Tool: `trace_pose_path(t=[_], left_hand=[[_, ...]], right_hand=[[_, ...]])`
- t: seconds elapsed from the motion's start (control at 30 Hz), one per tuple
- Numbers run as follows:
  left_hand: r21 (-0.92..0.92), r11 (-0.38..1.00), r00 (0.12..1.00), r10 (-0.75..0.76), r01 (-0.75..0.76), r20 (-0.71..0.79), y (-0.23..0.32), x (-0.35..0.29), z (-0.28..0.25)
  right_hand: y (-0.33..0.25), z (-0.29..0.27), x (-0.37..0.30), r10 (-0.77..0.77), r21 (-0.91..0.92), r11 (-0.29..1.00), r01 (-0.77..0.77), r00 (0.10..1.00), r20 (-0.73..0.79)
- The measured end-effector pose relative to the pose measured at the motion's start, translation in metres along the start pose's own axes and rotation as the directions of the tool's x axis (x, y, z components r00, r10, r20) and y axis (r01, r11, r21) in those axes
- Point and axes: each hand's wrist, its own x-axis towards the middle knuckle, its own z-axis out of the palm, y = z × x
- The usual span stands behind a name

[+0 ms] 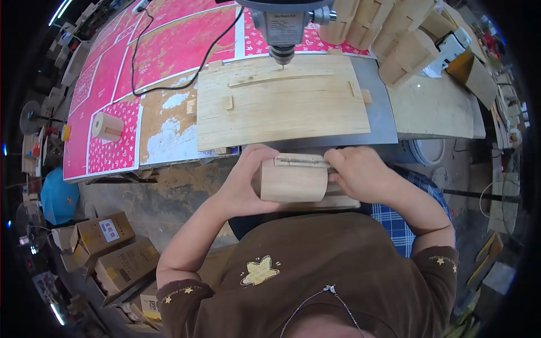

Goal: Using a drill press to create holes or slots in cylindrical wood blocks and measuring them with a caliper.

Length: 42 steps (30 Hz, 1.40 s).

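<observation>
Widely, left grip (242, 183) spans workpiece (293, 186); right (363, 173) seemingly pinches

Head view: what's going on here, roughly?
A person holds a rounded wooden piece in front of the workbench. The left hand grips its left end; the right hand is curled at its upper right edge. On the workbench, a drill chuck with a thin bit is over a pale wooden board.

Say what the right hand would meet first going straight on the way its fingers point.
The rounded wooden piece: the right hand is at its right end, though exact contact is hard to judge. The left hand lies beyond.
</observation>
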Motion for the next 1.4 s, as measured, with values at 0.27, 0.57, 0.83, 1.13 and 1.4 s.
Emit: trace_pose_path(t=[0.27,0.57,0.83,1.13,1.4], left_hand=[[-0.08,0.98,0.979,-0.175,0.183,0.103,0.012,-0.033,0.002],[-0.149,0.925,0.809,-0.378,0.35,-0.451,0.067,-0.061,-0.099],[-0.793,0.604,0.69,-0.608,0.08,-0.393,0.023,-0.078,-0.087],[-0.971,-0.04,0.935,-0.282,-0.235,-0.215,-0.019,-0.074,-0.057],[-0.832,-0.538,0.888,0.309,-0.132,-0.341,-0.047,-0.047,-0.036]], right_hand=[[0.006,0.065,-0.027,-0.099,0.038,0.992,0.117,0.94,-0.326],[0.037,0.053,-0.062,0.063,-0.048,0.993,-0.105,0.844,-0.532],[0.044,0.052,-0.032,0.02,-0.124,0.99,-0.061,0.951,-0.307],[0.033,0.037,-0.035,0.073,-0.023,0.996,-0.084,0.949,-0.305],[0.03,0.036,-0.035,0.089,0.045,0.996,-0.08,0.965,-0.247]])
